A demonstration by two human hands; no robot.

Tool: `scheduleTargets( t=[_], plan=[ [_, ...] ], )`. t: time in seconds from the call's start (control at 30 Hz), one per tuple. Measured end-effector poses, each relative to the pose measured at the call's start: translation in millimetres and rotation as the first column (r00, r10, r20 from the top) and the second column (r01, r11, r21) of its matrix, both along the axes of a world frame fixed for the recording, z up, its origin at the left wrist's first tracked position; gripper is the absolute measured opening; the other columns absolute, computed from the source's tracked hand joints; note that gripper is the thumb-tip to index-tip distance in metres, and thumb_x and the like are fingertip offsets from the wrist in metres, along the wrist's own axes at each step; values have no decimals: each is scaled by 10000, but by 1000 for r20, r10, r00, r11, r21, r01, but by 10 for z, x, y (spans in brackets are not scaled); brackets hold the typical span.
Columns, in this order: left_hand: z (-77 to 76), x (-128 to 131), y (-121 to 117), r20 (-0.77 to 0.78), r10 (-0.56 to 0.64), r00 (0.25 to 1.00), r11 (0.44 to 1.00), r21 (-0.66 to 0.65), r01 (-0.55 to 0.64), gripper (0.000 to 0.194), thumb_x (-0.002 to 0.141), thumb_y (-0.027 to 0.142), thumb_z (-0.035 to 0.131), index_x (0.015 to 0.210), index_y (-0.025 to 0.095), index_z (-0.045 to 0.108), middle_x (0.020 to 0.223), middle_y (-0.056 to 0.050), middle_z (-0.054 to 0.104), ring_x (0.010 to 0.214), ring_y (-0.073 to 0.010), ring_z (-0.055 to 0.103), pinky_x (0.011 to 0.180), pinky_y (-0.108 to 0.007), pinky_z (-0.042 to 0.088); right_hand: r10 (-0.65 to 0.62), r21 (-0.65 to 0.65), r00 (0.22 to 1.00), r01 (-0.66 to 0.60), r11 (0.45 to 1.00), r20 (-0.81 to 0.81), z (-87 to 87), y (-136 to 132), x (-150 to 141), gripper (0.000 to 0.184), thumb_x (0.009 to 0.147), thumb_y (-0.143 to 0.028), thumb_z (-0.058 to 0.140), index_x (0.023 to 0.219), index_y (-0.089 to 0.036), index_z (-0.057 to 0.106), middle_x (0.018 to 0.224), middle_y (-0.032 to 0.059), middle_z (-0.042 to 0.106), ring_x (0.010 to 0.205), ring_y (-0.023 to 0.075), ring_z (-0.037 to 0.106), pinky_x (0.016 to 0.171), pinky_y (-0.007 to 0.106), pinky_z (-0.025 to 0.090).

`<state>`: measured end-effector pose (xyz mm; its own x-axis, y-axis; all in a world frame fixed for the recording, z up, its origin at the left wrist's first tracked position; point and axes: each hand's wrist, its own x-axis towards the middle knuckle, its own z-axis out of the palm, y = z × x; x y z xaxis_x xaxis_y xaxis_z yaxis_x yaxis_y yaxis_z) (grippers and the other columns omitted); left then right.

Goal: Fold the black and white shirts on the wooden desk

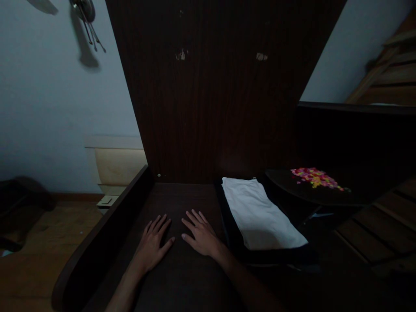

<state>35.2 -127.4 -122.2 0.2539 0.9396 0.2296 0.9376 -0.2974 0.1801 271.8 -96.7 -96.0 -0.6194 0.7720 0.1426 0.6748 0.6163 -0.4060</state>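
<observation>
Hands lie flat, palms down and widely spread, both empty, on the dark wooden surface.

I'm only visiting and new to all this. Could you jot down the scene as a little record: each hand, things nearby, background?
Left hand: palm down on a dark surface, fingers spread, holding nothing
Right hand: likewise, nearer the white cloth
Cloth: laid flat, right of both hands, on something dark
Bits: pink, red and yellow, heaped on a dark shelf; too small to identify
Background: tall dark panel with pale worn patches
Light: dim
</observation>
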Motion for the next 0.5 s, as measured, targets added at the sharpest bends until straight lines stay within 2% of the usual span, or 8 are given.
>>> scheduleTargets(
  t=[0.33,0.5],
  plan=[
    [38,17,-28,1,-11,1000,1000,-21,11,631,912,583,431,1444,242,445,1525,-94,394,1425,-295,325,1148,-530,288,-5,3,1000,5,1000,19,14,0,-11,574,963,-525,380,1459,-240,425,1581,70,284,1475,258,189,1203,467,146],
    [78,29,-33,-24,-10,1000,999,-39,9,637,919,573,420,1446,216,440,1523,-111,388,1427,-302,316,1145,-547,287,7,28,1000,-8,1000,12,-18,25,-2,575,962,-531,389,1451,-233,438,1571,84,307,1467,270,213,1193,481,169]
  ],
)
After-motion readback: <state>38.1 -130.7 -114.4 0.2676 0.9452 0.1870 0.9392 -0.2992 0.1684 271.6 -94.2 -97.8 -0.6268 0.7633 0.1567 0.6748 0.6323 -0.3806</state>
